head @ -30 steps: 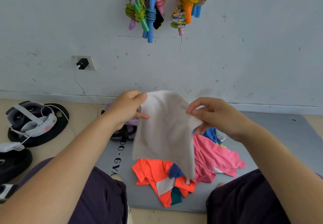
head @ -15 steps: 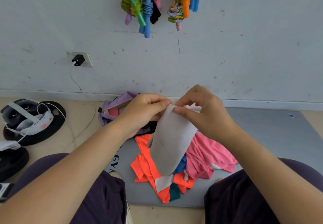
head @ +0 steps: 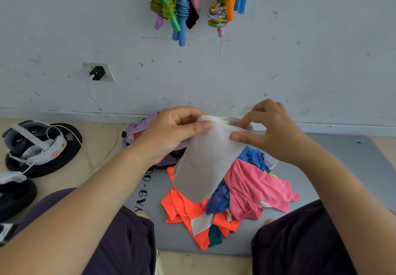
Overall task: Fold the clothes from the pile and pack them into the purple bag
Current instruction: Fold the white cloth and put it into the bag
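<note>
A white cloth [head: 205, 163], folded into a narrow strip, hangs in the air above the pile of clothes [head: 240, 193]. My left hand [head: 171, 133] grips its top left edge between thumb and curled fingers. My right hand [head: 272, 133] pinches the top right edge, thumb in front. The pile holds an orange shirt [head: 186, 212], a pink garment [head: 255, 189] and a blue one [head: 252, 156]. The purple bag [head: 139, 128] lies behind my left hand near the wall, mostly hidden.
The pile sits on a grey mat [head: 334, 167] between my knees. Black weight plates [head: 64, 146] with a white headset [head: 36, 144] lie at the left. Jump ropes [head: 177, 6] hang on the wall. A cable runs down from a wall socket [head: 100, 73].
The white cloth was spread wide a second ago. My hands came together and folded it in half; now they hold its top edge slightly apart again.
</note>
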{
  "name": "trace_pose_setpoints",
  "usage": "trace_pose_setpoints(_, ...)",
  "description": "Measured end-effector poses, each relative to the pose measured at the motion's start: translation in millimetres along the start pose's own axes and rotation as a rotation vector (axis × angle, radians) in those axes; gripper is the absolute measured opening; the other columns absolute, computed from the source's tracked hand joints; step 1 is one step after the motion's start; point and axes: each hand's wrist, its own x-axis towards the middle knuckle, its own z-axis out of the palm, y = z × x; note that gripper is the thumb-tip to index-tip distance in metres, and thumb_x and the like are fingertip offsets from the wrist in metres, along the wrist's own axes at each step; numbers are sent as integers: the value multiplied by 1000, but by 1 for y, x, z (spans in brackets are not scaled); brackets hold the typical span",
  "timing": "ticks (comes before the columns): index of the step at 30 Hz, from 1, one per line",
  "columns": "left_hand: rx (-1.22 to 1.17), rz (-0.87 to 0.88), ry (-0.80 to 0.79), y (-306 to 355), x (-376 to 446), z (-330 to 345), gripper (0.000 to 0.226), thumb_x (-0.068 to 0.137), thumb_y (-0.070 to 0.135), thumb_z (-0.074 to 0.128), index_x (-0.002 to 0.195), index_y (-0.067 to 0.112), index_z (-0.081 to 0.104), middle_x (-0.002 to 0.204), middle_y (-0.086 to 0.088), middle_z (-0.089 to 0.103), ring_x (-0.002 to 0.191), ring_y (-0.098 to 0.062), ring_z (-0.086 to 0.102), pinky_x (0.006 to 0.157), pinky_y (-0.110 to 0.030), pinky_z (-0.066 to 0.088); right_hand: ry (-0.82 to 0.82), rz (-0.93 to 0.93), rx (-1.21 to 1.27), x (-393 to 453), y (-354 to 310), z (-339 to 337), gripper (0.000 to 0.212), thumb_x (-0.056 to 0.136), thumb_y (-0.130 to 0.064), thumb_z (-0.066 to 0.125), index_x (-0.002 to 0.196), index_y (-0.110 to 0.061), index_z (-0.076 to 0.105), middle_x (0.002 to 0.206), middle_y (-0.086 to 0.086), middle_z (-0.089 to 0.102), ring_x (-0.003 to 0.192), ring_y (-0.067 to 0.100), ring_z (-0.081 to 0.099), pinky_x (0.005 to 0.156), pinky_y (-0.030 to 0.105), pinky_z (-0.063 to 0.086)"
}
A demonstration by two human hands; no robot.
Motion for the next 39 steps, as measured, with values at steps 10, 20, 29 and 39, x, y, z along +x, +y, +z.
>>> trace_pose_setpoints(10, 386, 90, 238, -15, 14, -24, 7, 87, 10, 73, 84, 17, 74, 83, -3, 74, 82, -13, 69, 66, -25, 59, 125, 44, 287, 1, 2, -3, 14, 77, -17, 80, 78, -22, 67, 80, 0, 68, 79, 17, 63, 74, 20, 48)
trace_pose_setpoints(20, 123, -40, 185, -15, 15, -18, 13, 95, 22, 63, 84, 24, 69, 82, 10, 71, 82, -5, 65, 60, -15, 53, -8, 68, 564, -1, 2, -3, 7, 89, -18, 68, 89, -12, 64, 84, 0, 65, 80, 12, 60, 78, 24, 47)
trace_pose_setpoints(29, -243, -79, -128, 9, -1, 0, 32, 70, 53, 81, 95, 33, 79, 102, 7, 76, 96, -8, 71, 72, -22, 56, 185, 166, 921, 3, 0, 4, 20, 87, -43, 60, 85, -24, 53, 67, -9, 53, 61, 9, 49, 54, 26, 48)
trace_pose_setpoints(39, -163, -70, 76, 2, 3, -11, 28, 72, 24, 73, 99, 15, 73, 103, -6, 76, 92, -19, 73, 76, -36, 61, -129, 235, 1189, 3, -11, 25, 41, 86, -31, 63, 114, -2, 67, 115, 17, 70, 108, 30, 66, 98, 47, 49)
